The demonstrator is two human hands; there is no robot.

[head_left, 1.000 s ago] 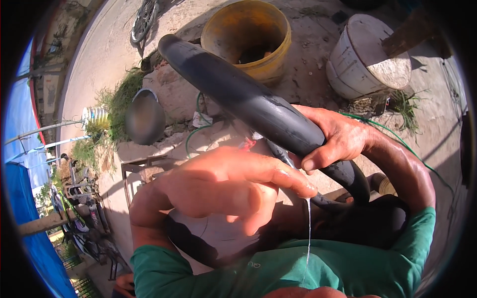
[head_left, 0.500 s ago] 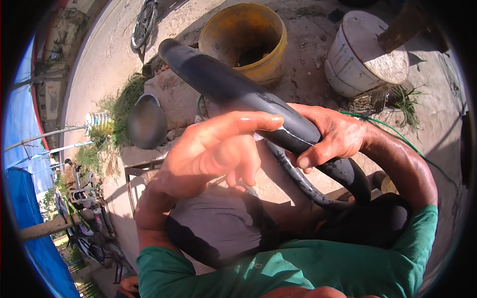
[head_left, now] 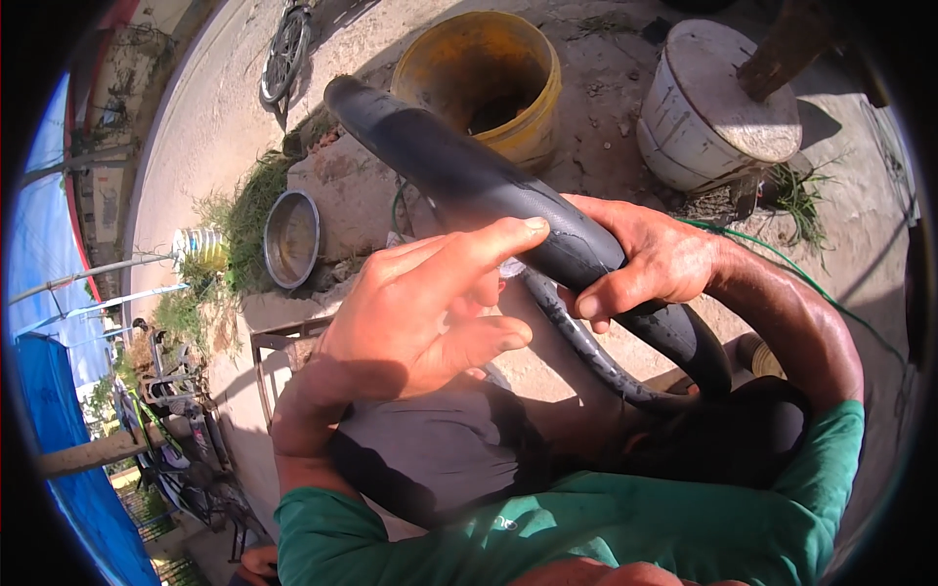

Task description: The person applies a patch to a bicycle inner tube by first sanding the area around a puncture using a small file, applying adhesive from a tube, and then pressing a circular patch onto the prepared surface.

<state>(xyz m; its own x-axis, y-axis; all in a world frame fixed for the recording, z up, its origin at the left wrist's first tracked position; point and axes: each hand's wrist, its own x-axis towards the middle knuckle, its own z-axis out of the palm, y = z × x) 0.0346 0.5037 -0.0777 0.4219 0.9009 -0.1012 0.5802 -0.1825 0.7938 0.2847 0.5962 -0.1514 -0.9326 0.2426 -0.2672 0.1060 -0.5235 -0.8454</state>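
Note:
A fat, inflated black inner tube stretches from the upper left down towards my lap, where it bends round into a thinner, wet-looking length. My right hand grips it, thumb across the near side and the other fingers mostly behind it. Beside the tube, my left hand has its thumb and index finger spread apart. That index fingertip lies at the tube's side, seemingly touching it, while the remaining fingers are partly hidden. Nothing shows in the left hand's grasp.
Beyond the tube stands a yellow bucket. At the far right is a lidded white bucket with a wooden post on it. A metal basin lies left, near grass. A green hose runs along the right, and a bicycle wheel is far off.
My left hand has turned, its thumb now showing apart from the index finger. A whitish wet line on the tube near that fingertip has faded. The right hand keeps its grip.

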